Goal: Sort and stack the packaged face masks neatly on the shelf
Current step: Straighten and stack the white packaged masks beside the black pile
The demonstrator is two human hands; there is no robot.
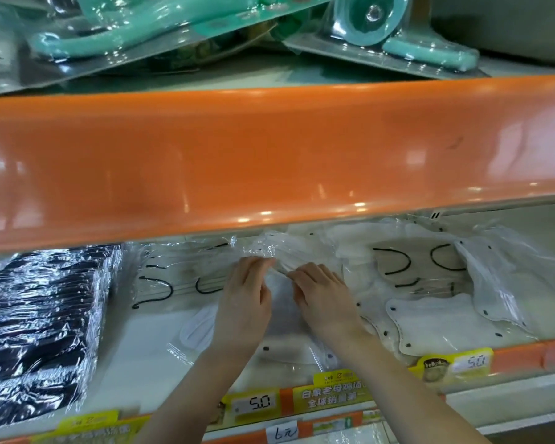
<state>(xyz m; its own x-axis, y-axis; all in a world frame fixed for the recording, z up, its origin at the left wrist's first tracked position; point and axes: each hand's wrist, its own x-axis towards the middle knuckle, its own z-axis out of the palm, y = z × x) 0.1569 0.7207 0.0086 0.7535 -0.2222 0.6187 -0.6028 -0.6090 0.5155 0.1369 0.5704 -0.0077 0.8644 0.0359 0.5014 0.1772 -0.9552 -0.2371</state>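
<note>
Left hand (245, 302) and right hand (322, 298) side by side on the shelf (509, 355), both pinching one clear-wrapped mask pack (281, 254) at fingertips

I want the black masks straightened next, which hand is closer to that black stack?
Left. The left hand is just right of the black mask stack, apart from it; the right hand sits farther right.

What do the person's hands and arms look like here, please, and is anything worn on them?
Both the left hand and the right hand are bare: no gloves, and no rings, watch or bracelet that this view shows. Both forearms are uncovered right down to the bottom edge of the picture, so no sleeve is in view. The fingernails look short and unpainted, though the picture is too soft to be sure.
</note>
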